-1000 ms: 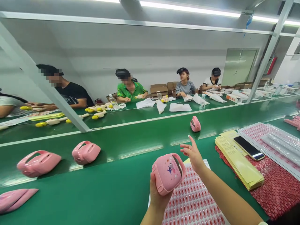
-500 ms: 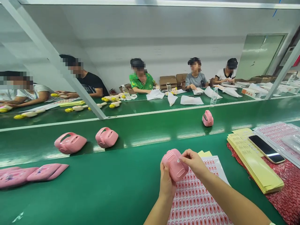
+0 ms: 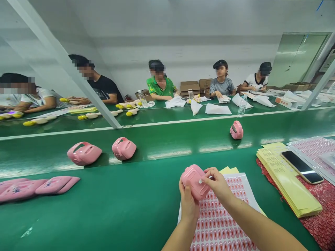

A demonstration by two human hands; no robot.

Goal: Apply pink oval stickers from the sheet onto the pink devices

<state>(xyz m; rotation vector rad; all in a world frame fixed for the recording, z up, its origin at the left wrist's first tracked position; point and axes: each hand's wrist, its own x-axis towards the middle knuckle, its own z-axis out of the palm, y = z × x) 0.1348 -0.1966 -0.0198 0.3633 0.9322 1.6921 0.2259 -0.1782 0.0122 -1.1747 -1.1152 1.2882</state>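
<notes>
A pink rounded plastic case [image 3: 195,180] with raised oblong ridges is tilted up over the sheet. My left hand [image 3: 188,202] is closed round its left and lower side, thumb on the near face. On the right edge, my right hand [image 3: 216,183] has its fingers bent in a pinch against the case. A small white spot shows at the right thumb tip; whether it is a nail or a small piece is unclear. Below both hands lies a white sheet [image 3: 251,190] with rows of pink oval stickers [image 3: 217,223], partly covered by my forearms.
Pink handled cases [image 3: 85,153] stand on the green ledge, another [image 3: 237,130] farther right. Flat pink pieces [image 3: 54,184] lie at left. To the right are a yellow paper stack [image 3: 293,188], a phone [image 3: 302,166] and red bubble wrap [image 3: 321,209]. Several co-workers sit across the bench.
The view has shifted slightly, so the background sits a little differently. Both hands keep the pink case in nearly the same place; the right fingers have moved only slightly.
</notes>
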